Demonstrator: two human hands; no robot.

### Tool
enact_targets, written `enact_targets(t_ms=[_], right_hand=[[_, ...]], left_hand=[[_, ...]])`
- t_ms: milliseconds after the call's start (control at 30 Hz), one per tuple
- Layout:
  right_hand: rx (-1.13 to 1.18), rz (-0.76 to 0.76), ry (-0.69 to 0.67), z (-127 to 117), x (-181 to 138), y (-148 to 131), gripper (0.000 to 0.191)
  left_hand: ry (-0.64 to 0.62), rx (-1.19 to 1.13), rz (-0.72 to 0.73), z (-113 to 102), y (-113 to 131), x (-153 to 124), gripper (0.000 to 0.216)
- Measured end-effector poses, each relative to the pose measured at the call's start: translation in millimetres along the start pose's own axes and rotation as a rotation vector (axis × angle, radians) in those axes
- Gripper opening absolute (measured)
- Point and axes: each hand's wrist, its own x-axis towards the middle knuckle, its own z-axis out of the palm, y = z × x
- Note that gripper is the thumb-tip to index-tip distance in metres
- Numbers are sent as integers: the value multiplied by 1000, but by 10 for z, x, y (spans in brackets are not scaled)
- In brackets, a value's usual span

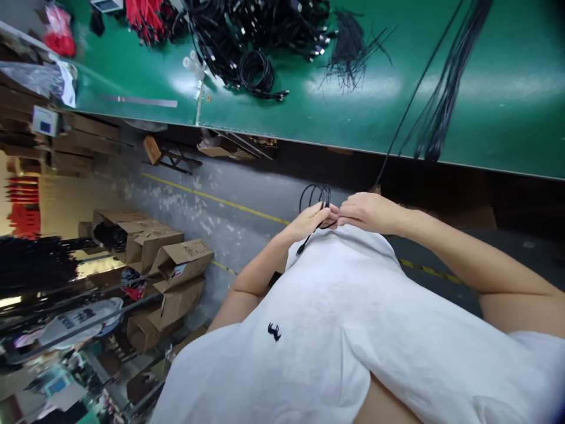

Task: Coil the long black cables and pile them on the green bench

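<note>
In front of my white shirt [335,294], my left hand [311,221] is closed around a small coil of black cable [314,193]. The loops rise above its fingers, and a cable end with a black plug [302,248] hangs below. My right hand [368,211] meets the left one, its fingers pressed together at the coil. From behind it a single strand of black cable [391,147] runs up to the green table [512,106]. The fingertips of the right hand are partly hidden.
On the table lie a bundle of long black cables [450,88], a heap of black cables [265,23], one tied coil [256,72], short black ties [348,47] and red cables [148,20]. Cardboard boxes [180,265] stand on the floor at left, near a small stool [170,158].
</note>
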Motion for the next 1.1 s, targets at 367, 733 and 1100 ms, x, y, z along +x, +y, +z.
enact_targets(t_ms=[367,733,1100], right_hand=[[-93,472,104,-133,-572,1225,38],[-193,166,-105,-60,-643,399,46],[38,-18,-40,-173,148,-67,47]], left_hand=[[61,-420,13,-145,301,-400,35],[370,-341,153,-405,416,-550,31],[-50,121,-11,18,333,-73,39]])
